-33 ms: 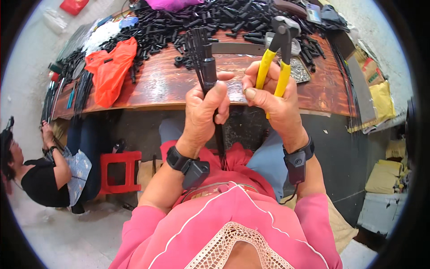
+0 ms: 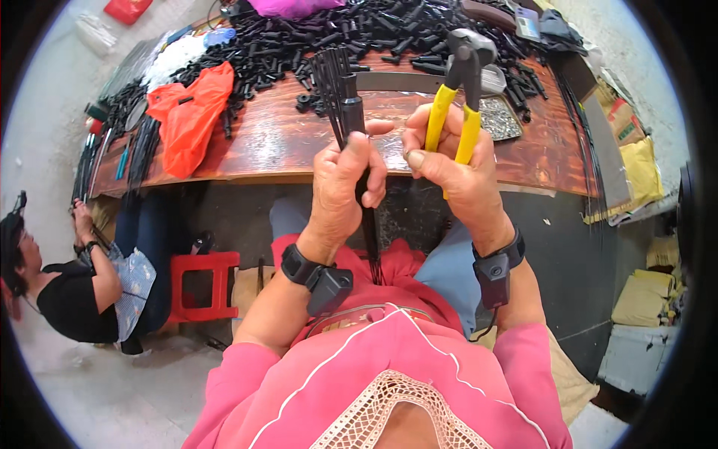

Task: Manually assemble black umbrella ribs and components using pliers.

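Observation:
My left hand [image 2: 342, 183] is wrapped round a bundle of thin black rods [image 2: 329, 90], which stands upright and runs down toward my lap. A black tubular piece [image 2: 352, 108] rises out of the same grip, beside the rods. To the right, my right hand [image 2: 458, 168] grips pincers with yellow handles [image 2: 443, 118]; their dark jaws point up and away from me. My right thumb and forefinger are pinched together, and anything between their tips is too small to make out. The two hands are held apart, above the table's near edge.
A heap of black tubular parts [image 2: 374, 34] covers the far side of the reddish wooden table [image 2: 273, 153]. An orange plastic bag [image 2: 191, 120] lies left; a tray of small metal pieces [image 2: 499, 120] sits right. Another person [image 2: 78, 295] is seated at left near a red stool [image 2: 203, 260].
The pincers have tilted slightly left. Both hands keep their grips, and the whole view has shifted a little.

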Available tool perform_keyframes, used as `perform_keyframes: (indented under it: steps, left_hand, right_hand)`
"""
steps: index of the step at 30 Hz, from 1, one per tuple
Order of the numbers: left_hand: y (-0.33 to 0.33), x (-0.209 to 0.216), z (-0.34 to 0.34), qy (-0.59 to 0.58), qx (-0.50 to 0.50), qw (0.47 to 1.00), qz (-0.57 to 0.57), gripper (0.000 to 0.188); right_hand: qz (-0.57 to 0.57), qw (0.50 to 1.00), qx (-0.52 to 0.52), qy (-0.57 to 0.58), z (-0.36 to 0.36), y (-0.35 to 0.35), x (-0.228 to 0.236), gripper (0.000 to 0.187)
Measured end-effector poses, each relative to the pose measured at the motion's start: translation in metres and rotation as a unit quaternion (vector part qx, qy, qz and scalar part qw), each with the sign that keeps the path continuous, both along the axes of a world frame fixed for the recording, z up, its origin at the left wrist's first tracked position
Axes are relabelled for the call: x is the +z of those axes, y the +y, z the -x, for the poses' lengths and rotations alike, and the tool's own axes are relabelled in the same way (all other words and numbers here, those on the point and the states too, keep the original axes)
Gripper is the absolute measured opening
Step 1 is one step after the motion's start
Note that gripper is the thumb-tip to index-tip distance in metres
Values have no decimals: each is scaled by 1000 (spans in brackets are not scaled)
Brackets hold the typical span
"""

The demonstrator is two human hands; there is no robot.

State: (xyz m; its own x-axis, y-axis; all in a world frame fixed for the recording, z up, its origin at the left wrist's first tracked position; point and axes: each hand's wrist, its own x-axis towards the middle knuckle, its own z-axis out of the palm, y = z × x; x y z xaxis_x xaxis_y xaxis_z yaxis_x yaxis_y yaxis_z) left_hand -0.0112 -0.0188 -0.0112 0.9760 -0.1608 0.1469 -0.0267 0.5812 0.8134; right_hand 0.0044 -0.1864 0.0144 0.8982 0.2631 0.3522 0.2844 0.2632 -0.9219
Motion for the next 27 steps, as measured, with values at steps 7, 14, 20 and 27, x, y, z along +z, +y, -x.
perform_keyframes:
  steps: [7,14,20,27]
  left_hand:
    - [7,0,-7,-8,17,1000,-11,53]
    - [11,7,2,-14,46,998,-29,40]
    - [9,-4,12,21,25,999,-28,40]
    - [9,5,2,24,1,1000,-17,37]
  right_hand:
    - [-39,998,33,-27,-8,29,8,28]
    - [-20,997,73,-16,7,24,19,27]
    - [76,996,30,-35,16,15,18,29]
    - [163,980,-36,-108,0,14,16,29]
